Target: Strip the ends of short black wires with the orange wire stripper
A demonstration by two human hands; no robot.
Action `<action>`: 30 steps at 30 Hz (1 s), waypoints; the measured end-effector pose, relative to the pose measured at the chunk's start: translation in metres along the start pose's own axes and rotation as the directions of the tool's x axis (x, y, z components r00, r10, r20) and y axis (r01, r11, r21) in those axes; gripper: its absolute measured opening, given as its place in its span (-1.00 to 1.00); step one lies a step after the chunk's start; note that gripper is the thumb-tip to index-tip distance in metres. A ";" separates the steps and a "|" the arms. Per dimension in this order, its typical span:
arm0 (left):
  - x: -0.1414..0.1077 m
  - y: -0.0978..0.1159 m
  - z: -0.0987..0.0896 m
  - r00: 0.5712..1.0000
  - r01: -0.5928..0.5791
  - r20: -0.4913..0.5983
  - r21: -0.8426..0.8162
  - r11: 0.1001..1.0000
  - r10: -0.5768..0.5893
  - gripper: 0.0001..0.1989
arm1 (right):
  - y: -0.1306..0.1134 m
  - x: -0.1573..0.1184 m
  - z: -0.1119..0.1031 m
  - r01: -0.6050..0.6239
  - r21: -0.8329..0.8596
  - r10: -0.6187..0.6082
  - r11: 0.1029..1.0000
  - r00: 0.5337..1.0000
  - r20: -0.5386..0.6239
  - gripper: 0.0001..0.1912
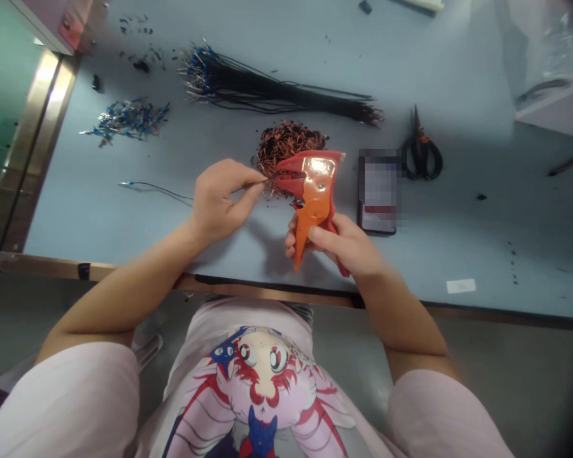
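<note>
No legible text, brand or number is showing anywhere in view. The orange wire stripper (pixel 314 210) is carrying a glossy pale patch on its body, but glare is masking any marking there. A small white slip (pixel 461 286) is lying near the front right edge of the bench (pixel 482 248), showing no readable characters. A pixelated dark-edged rectangular device (pixel 377 191), right of the stripper, is yielding nothing readable either.
</note>
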State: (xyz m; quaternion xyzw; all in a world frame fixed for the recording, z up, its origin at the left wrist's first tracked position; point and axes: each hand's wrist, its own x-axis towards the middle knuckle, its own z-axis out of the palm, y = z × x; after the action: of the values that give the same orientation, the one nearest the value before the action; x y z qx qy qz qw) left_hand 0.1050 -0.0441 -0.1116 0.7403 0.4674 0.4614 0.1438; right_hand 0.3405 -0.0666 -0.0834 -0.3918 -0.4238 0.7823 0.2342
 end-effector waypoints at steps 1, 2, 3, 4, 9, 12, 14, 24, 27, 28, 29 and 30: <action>0.000 0.001 -0.001 1.000 0.022 0.009 -0.020 1.000 -0.022 -0.85 | 0.000 0.000 0.000 -0.004 -0.001 0.004 1.000 1.000 0.012 -0.52; 0.001 0.002 -0.002 0.999 0.050 0.020 -0.043 0.998 -0.050 -0.84 | 0.000 0.000 0.000 -0.008 -0.002 0.008 1.000 1.000 0.023 -0.52; 0.001 0.002 -0.002 0.997 0.078 0.033 -0.070 0.994 -0.076 -0.83 | -0.001 0.000 0.000 -0.010 0.000 0.010 1.000 0.999 0.032 -0.52; 0.001 0.002 -0.002 0.994 0.103 0.049 -0.104 0.989 -0.098 -0.83 | -0.001 0.000 0.000 -0.012 0.006 0.012 1.000 0.999 0.039 -0.52; -0.001 -0.003 0.000 0.971 0.212 0.176 -0.316 0.925 -0.163 -0.81 | -0.004 -0.002 0.000 -0.034 0.058 0.029 0.998 0.997 0.073 -0.50; 0.000 -0.004 0.001 0.962 0.249 0.197 -0.356 0.901 -0.188 -0.80 | -0.004 -0.004 0.000 -0.043 0.063 0.037 0.997 0.995 0.087 -0.51; 0.001 -0.003 0.001 0.964 0.249 0.179 -0.367 0.896 -0.195 -0.81 | -0.004 -0.005 -0.001 -0.045 0.060 0.039 0.997 0.995 0.090 -0.53; 0.000 -0.007 0.002 0.964 0.251 0.183 -0.373 0.893 -0.194 -0.88 | -0.004 -0.006 -0.001 -0.048 0.039 0.044 0.998 0.993 0.113 -0.56; 0.000 -0.006 0.003 0.969 0.236 0.173 -0.415 0.879 -0.179 -0.90 | -0.004 -0.006 0.000 -0.025 0.025 0.022 0.999 0.992 0.121 -0.59; 0.001 -0.006 0.003 0.970 0.231 0.170 -0.434 0.871 -0.173 -0.91 | -0.003 -0.006 0.001 -0.015 0.020 0.012 1.000 0.992 0.127 -0.61; 0.001 -0.005 0.002 0.971 0.226 0.171 -0.453 0.862 -0.165 -0.91 | -0.003 -0.006 0.001 -0.008 0.015 0.006 1.000 0.991 0.133 -0.63; 0.002 -0.005 0.002 0.971 0.226 0.177 -0.467 0.855 -0.160 -0.91 | -0.003 -0.006 0.001 -0.003 0.012 0.001 1.000 0.990 0.138 -0.64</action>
State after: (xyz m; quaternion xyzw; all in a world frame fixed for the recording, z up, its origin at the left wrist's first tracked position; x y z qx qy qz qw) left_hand 0.1040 -0.0400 -0.1145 0.6588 0.3988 0.4966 0.4004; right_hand 0.3430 -0.0694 -0.0783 -0.3359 -0.4340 0.8103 0.2057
